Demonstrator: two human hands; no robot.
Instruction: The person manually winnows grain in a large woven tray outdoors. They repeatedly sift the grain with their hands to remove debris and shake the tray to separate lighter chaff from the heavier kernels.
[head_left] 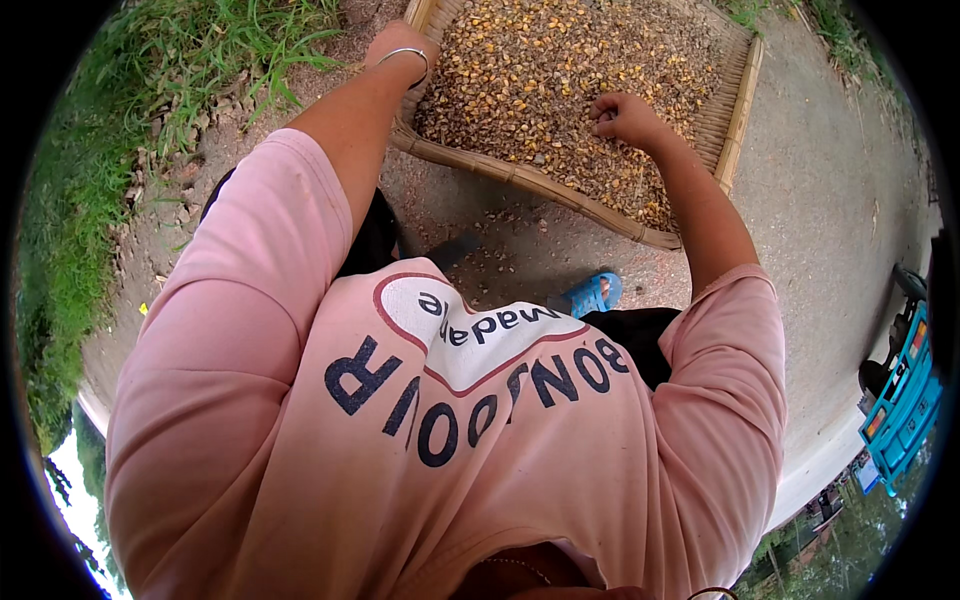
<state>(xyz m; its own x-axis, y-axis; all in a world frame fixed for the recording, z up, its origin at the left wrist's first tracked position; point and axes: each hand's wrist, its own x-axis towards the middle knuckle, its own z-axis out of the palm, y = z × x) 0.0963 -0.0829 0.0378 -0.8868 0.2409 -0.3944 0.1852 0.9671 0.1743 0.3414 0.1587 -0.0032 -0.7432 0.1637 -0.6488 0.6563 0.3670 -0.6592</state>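
Observation:
A shallow woven bamboo tray (pixel 520 178) with a pale wooden rim is in front of me at the top of the view. Yellow corn kernels (pixel 560 75), mixed with brownish chaff and bits, cover its bottom. My left hand (pixel 402 45), with a silver bangle at the wrist, is closed at the tray's left rim; its fingertips are hidden. Over the right part of the kernels is my right hand (pixel 626 119), its fingers curled in and drawn together just above or on the corn. Whatever is between those fingertips is too small to make out.
Below the tray, a blue sandal (pixel 594 293) shows on one foot on concrete strewn with small bits. Grass (pixel 200 70) grows along the left. A blue vehicle (pixel 900 385) stands at the far right on the paved ground (pixel 820 180).

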